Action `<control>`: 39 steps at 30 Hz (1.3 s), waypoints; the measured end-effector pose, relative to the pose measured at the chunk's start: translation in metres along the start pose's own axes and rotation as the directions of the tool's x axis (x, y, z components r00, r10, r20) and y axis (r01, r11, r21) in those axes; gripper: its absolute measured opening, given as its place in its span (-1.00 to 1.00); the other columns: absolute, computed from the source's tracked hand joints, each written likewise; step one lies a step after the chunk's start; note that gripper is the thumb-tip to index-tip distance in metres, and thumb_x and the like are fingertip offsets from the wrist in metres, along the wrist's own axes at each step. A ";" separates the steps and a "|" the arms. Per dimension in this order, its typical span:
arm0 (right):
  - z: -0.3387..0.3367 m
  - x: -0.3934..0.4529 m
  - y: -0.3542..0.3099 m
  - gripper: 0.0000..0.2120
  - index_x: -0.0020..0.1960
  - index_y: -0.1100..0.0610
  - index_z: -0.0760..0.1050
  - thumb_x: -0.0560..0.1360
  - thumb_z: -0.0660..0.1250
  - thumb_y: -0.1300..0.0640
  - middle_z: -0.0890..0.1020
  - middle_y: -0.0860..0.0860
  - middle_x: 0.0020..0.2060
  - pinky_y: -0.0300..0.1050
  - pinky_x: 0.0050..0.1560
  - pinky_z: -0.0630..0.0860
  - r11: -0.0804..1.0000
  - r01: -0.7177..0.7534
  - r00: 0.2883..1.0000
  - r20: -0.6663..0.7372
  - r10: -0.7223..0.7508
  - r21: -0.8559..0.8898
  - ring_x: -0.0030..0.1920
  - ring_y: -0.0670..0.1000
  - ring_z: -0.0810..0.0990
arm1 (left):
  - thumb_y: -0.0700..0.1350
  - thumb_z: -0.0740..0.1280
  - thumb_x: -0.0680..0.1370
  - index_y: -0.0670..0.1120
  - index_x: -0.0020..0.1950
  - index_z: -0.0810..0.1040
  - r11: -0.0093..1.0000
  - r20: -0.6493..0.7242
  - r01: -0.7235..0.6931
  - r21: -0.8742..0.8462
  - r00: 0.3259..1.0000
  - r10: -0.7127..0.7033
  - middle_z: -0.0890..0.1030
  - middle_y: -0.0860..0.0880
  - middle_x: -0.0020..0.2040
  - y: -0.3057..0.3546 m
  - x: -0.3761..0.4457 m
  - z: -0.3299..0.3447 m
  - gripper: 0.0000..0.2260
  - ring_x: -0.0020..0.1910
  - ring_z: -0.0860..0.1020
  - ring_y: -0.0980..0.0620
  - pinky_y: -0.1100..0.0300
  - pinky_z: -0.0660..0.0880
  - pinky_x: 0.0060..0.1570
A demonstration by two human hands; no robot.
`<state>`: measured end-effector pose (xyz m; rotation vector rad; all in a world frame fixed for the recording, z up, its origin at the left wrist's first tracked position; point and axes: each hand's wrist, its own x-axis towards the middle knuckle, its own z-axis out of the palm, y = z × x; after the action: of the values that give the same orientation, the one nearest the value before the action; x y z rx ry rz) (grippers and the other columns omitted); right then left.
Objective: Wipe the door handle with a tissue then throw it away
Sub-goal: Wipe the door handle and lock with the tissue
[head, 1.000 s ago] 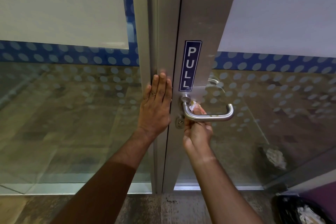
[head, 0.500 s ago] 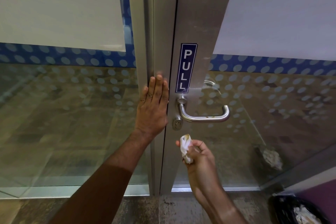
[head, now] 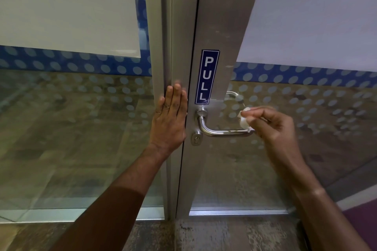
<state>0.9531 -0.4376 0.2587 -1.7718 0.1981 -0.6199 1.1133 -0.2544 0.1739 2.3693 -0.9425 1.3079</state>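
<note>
At the centre of the frame we see a metal door handle [head: 222,131], its lever running toward the right from a round mount on the brushed-metal door stile [head: 220,26]. Our right hand [head: 273,128], right of centre, pinches a crumpled white tissue [head: 244,120] between thumb and fingertips, the other fingers curled loosely; the tissue's lower edge touches the right end of the lever. Our left hand [head: 171,120], just left of centre, lies flat and open with fingers together and pointing up, pressed against the fixed metal frame [head: 161,26] beside the door's edge, holding nothing. A blue PULL sticker [head: 207,77] stands upright just above the handle's mount, and a keyhole [head: 196,140] sits just below it. Glass panels with a dotted blue band [head: 71,65] fill both sides of the frame.
</note>
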 end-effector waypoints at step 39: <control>-0.030 0.010 0.056 -0.74 0.06 0.16 0.67 0.45 0.40 0.41 0.70 -0.02 0.01 -0.29 0.12 0.54 0.828 0.249 0.965 0.057 -0.256 -0.503 0.07 -0.16 0.65 | -0.26 0.22 0.46 -0.18 0.54 -0.30 1.000 -0.027 -0.016 0.014 1.000 0.016 -0.38 -0.11 0.55 0.001 0.000 0.000 -0.17 0.55 -0.29 -0.06 0.03 -0.29 0.52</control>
<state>0.9565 -0.4845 0.2140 -2.3325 0.1427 -0.8237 1.1126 -0.2553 0.1732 2.3527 -0.9491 1.3534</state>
